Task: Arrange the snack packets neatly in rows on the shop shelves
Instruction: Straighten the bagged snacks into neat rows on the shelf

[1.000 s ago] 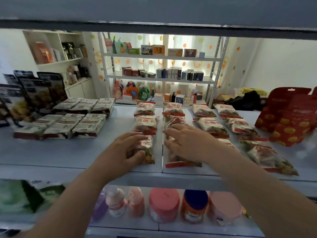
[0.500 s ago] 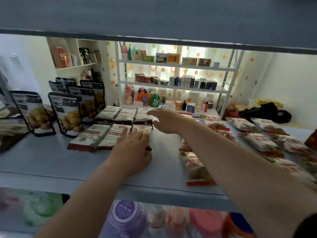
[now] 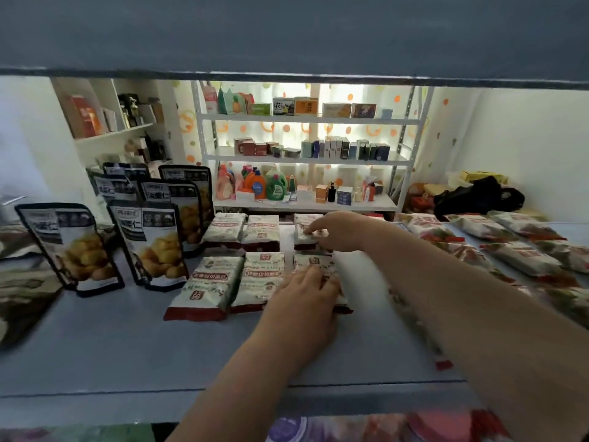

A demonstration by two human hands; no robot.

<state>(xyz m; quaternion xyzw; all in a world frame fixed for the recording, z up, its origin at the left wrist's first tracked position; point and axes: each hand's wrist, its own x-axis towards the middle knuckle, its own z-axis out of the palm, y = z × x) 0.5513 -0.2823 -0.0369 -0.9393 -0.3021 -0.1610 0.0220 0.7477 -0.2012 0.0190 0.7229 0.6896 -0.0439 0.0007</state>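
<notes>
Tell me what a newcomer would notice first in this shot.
Two bare arms reach across the grey shelf: the left hand rests flat on the front right packet of a two-row block of white snack packets, while the right hand touches the rear right packet. Black pouches stand upright to their left, and a brightly lit rack glows behind.

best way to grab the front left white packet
Pinch its red sealed end, coming from the front of the shelf. The packet lies flat with that end nearest and free. Its right side sits close to the next packet, so a side grip looks cramped.
</notes>
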